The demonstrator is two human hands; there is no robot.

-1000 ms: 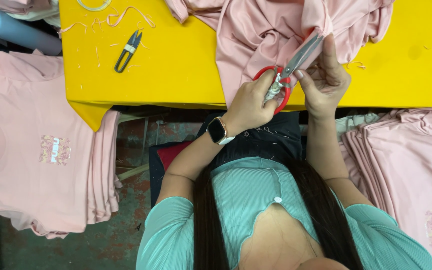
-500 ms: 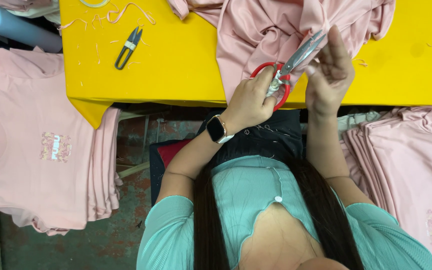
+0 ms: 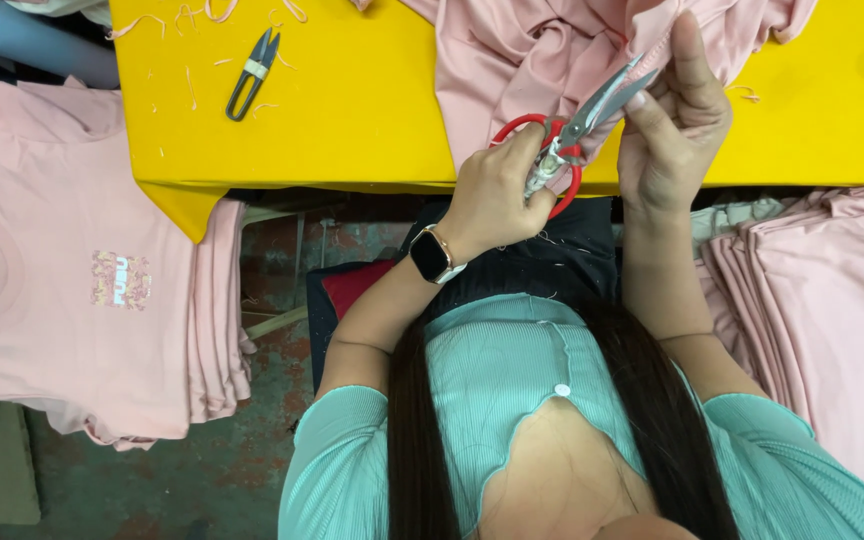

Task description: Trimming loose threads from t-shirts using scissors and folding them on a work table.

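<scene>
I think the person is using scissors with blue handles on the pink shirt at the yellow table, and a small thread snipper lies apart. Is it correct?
Not quite. The head view shows the scissors have red handles, not blue. They are at the pink shirt on the yellow table, and the thread snipper lies apart.

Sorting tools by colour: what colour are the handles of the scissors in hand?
Red handle loops on the steel-bladed scissors, clearest in the head view.
</scene>
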